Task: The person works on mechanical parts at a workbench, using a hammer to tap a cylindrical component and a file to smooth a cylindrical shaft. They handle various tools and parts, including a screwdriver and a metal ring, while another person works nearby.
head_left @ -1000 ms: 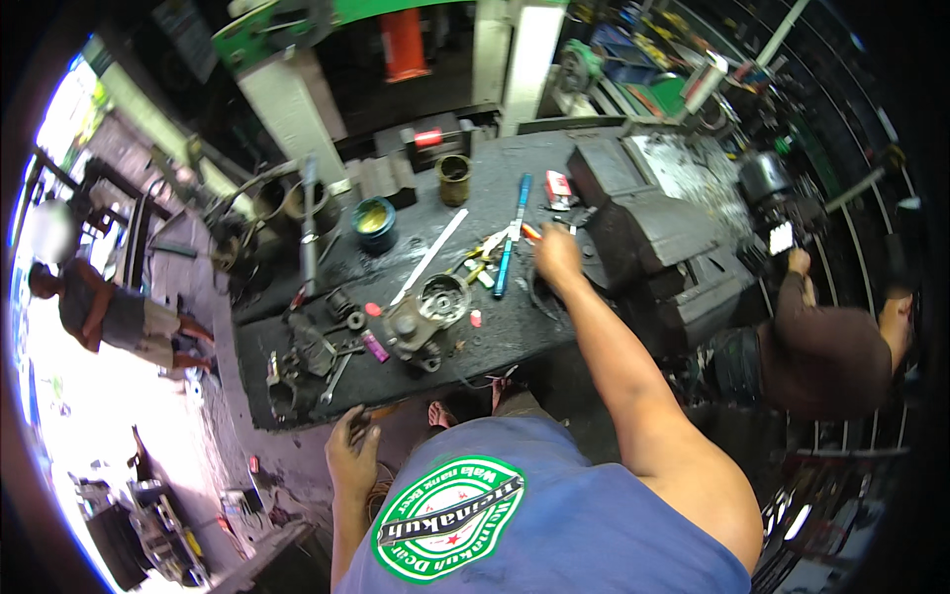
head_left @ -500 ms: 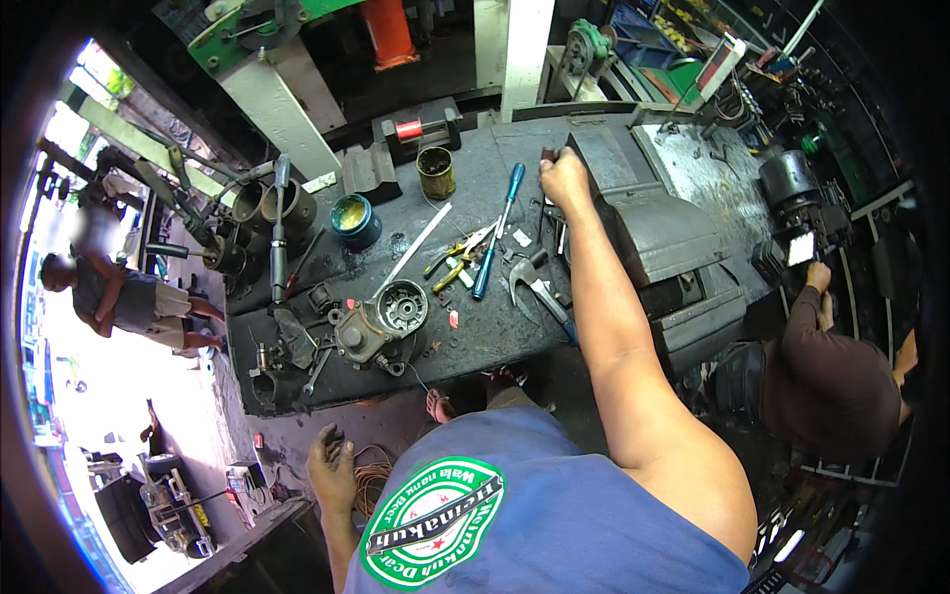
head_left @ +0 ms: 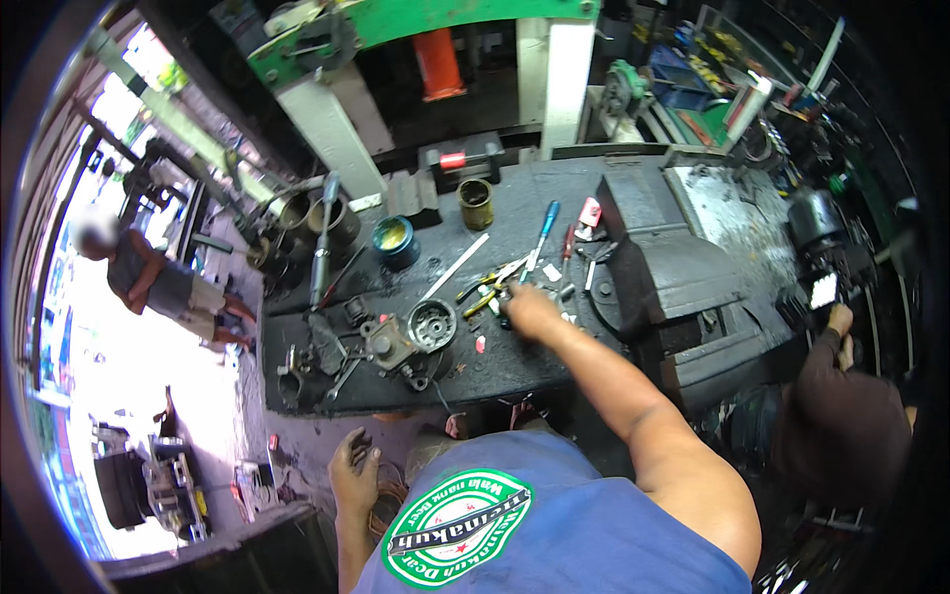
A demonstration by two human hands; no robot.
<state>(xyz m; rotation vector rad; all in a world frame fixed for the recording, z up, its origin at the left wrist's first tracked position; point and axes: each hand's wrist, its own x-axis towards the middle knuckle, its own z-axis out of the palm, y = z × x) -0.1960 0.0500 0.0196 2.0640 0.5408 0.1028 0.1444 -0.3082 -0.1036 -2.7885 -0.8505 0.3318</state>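
Observation:
My right hand (head_left: 530, 311) reaches down among tools at the bench's middle, fingers bent over something I cannot make out, near yellow-handled pliers (head_left: 480, 305), a blue-handled screwdriver (head_left: 548, 220) and a red-handled tool (head_left: 568, 242). Left of it sit a metal housing (head_left: 388, 348) with a round open end (head_left: 431, 323) and a wrench (head_left: 346, 377). A white strip (head_left: 456, 265) lies behind, with a blue can (head_left: 396, 245) and a brassy can (head_left: 475, 208). My left hand (head_left: 354, 470) hangs below the bench's front edge, fingers loosely apart, holding nothing.
The dark bench (head_left: 515, 361) carries a large vise (head_left: 673, 277) on the right and tubes with tools (head_left: 333, 223) on the left. A person (head_left: 168, 282) stands at left with arms crossed; another (head_left: 841, 426) works at a machine (head_left: 821, 238) on the right. Green-and-white framework (head_left: 564, 84) rises behind.
My right hand has moved from beside the vise down and left to the middle tools, uncovering the red-handled tool. The view has shifted slightly; my left hand stays low.

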